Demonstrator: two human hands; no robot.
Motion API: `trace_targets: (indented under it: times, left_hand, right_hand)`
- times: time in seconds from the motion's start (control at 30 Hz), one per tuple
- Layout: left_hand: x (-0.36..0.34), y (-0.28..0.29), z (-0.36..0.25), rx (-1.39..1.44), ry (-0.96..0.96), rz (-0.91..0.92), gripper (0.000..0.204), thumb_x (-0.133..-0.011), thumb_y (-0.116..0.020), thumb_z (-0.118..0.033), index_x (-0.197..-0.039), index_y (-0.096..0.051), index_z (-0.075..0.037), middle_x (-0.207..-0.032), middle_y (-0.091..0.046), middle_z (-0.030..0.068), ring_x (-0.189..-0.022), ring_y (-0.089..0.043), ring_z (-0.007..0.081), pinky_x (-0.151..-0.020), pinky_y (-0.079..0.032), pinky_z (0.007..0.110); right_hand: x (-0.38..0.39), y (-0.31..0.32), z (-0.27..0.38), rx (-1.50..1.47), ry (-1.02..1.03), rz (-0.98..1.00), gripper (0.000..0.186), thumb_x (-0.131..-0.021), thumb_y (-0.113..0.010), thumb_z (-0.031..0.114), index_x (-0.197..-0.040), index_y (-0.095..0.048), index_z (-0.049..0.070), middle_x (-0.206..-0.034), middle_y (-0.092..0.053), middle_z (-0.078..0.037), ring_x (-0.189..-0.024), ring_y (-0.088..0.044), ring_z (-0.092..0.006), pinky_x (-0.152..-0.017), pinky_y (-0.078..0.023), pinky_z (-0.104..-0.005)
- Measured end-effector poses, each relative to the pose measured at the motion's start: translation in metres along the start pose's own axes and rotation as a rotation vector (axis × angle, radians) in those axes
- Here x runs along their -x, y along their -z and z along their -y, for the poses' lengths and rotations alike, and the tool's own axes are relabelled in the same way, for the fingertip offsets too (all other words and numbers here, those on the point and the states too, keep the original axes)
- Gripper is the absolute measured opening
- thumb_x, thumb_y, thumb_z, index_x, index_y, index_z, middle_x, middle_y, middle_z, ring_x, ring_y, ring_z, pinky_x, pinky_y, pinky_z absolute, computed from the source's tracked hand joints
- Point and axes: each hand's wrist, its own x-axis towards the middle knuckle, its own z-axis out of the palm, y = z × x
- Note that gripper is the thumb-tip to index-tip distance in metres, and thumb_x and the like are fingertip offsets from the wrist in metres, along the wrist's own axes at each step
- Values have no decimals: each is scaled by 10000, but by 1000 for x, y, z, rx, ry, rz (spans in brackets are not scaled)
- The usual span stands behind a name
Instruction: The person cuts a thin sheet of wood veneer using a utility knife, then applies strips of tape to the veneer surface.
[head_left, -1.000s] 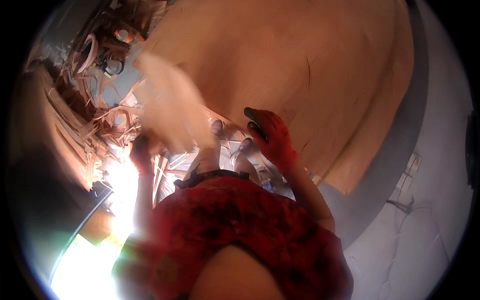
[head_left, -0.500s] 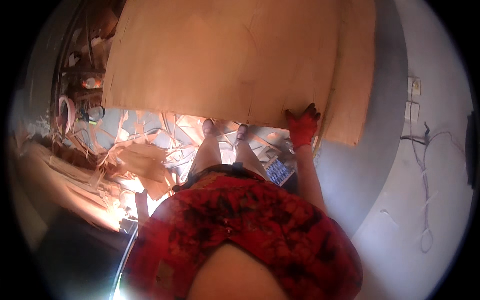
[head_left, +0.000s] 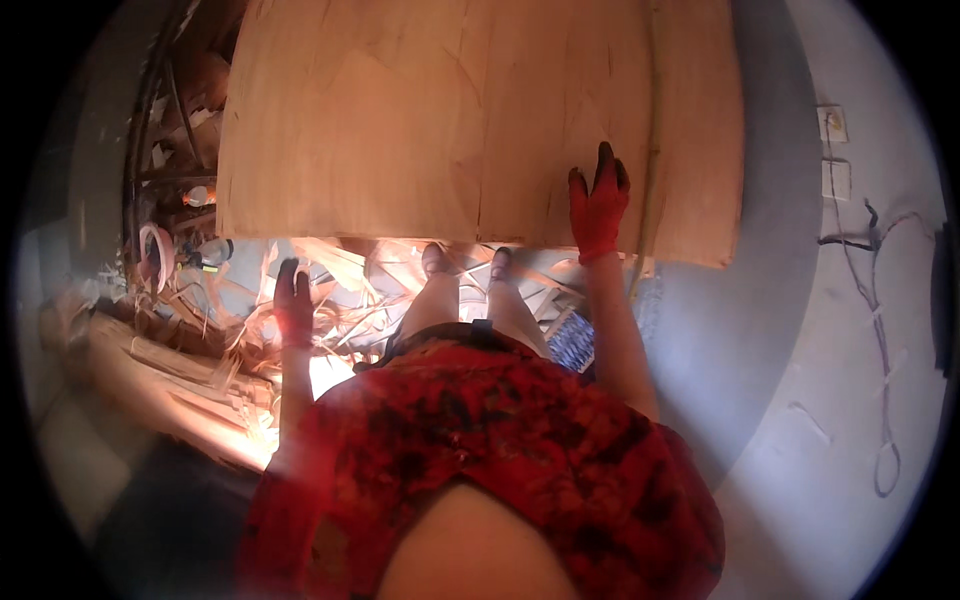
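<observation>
A wide stack of thin wood veneer sheets [head_left: 380,130] lies before me, its near edge just beyond my feet. On its near right part rests my right hand [head_left: 598,210], in a red glove with dark fingertips, the fingers apart and nothing in them. A long narrow seam or strip [head_left: 652,150] runs just right of that hand. To the left, short of the sheet's edge, my left hand [head_left: 293,305] hangs over wood scraps, also gloved. Its fingers look apart and hold nothing, though it is slightly blurred.
Torn veneer scraps [head_left: 340,265] litter the floor around my feet. At left stand a rack [head_left: 175,178], a pink ring-shaped roll [head_left: 157,255] and a pile of wood sheets [head_left: 170,370]. A wall with sockets [head_left: 832,123] and a hanging cable [head_left: 880,340] is at right.
My left hand has come up and forward from low beside my body toward the sheet. My right hand has slid farther forward over the veneer, away from its near edge.
</observation>
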Motion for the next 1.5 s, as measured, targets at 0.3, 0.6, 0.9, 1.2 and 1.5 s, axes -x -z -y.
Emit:
trace_targets:
  times: [0.3,0.6,0.9,1.2,1.5]
  left_hand:
    - [-49,-136,-233,-173,-589,-4,730,-903,-670,-279,-1518,-371,-23,-1593,-298,227,-1493,-216,413,-1231,-141,516]
    - [-119,-246,-310,-226,-721,113,747,-907,-617,-458,-1495,-404,-51,-1562,-324,248,-1464,-259,437,-1204,-141,610]
    - [-124,-226,-320,-262,-688,246,668,-904,-630,-420,-1434,-470,-46,-1540,-362,236,-1447,-298,429,-1191,-193,603]
    - [-32,-84,-211,-22,-712,85,454,-882,-658,-215,-1308,-567,-85,-1408,-502,172,-1336,-443,366,-1117,-338,524]
    - [94,103,130,184,38,-231,352,-944,-598,-213,-1265,-608,-70,-1339,-591,187,-1196,-581,378,-1037,-440,465]
  right_hand:
    - [7,52,-87,426,-93,24,525,-914,-618,245,-1409,-518,103,-1435,-489,-264,-1291,-461,-454,-1109,-357,-527]
    - [38,49,-118,454,-96,103,644,-890,-683,258,-1475,-443,139,-1390,-525,-249,-1235,-498,-454,-1058,-411,-529]
    - [12,79,-106,279,-349,216,640,-828,-592,19,-1450,-445,2,-1384,-570,-222,-1206,-586,-379,-1036,-460,-444]
    - [-1,119,-54,-722,-709,101,181,-934,-629,192,-1063,-626,64,-664,-451,20,-437,-404,-80,-384,-335,-247]
    - [71,-50,198,-985,-609,182,273,-953,-661,272,-755,-504,169,-556,-431,51,-401,-387,-87,-373,-287,-269]
